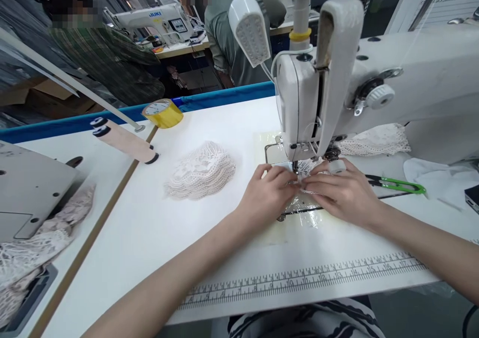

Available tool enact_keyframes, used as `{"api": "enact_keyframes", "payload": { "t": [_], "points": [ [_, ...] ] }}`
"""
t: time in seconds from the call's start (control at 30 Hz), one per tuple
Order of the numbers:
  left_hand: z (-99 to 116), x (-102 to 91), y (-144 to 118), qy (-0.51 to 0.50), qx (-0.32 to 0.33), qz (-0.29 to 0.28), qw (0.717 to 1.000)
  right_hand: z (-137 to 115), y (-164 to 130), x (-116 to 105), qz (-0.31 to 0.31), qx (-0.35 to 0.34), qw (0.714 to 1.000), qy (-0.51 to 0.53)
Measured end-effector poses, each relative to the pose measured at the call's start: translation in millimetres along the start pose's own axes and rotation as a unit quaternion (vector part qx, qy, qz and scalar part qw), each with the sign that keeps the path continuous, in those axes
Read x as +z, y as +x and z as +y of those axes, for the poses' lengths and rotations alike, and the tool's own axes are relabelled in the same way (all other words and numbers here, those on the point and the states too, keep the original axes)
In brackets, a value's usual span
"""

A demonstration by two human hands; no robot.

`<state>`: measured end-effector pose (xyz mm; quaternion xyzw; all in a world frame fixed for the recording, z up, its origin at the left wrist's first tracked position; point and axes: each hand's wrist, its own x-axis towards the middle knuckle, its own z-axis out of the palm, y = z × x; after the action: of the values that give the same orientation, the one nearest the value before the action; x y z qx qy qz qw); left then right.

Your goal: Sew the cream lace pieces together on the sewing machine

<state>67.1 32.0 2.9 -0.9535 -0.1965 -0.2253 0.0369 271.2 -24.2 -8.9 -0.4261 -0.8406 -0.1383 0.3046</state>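
Observation:
Right under the needle of a white sewing machine (299, 103), a small piece of white lace (307, 166) lies on the needle plate. My left hand (272, 186) is at its left side, fingers closed on its edge close to the presser foot. From the right, my right hand (342, 191) pinches the same lace, its fingertips nearly meeting the left ones. Much of the lace is covered by my fingers. Green-handled thread snips (400, 184) lie just right of my right hand. A stack of lace pieces (202, 171) rests on the table to the left.
Thread cones (125, 141) and a roll of yellow tape (163, 113) lie at the back left. More lace (376, 141) sits behind the needle area. A second machine (33, 188) with lace stands at far left. Two people work beyond the blue table edge (228, 96).

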Motion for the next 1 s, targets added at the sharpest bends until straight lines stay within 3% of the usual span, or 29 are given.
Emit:
{"api": "enact_keyframes", "payload": {
  "t": [0.07, 0.17, 0.5, 1.0],
  "points": [
    [8, 2.1, -8, 0.064, 0.04, 0.038, 0.996, -1, -1, -1, -0.003, -0.016, 1.0, -0.009],
    [18, 0.9, -15, 0.1, 0.047, 0.045, 0.993, -2, -2, -2, -0.01, -0.022, 1.0, -0.014],
    [17, -2.9, -16, 0.083, 0.024, 0.028, 0.996, -1, -1, -3, -0.057, -0.033, 0.998, -0.019],
    [11, 2.0, -11, 0.079, -0.016, 0.031, 0.996, 1, 4, -1, -0.044, -0.046, 0.995, -0.08]
  ]
}}
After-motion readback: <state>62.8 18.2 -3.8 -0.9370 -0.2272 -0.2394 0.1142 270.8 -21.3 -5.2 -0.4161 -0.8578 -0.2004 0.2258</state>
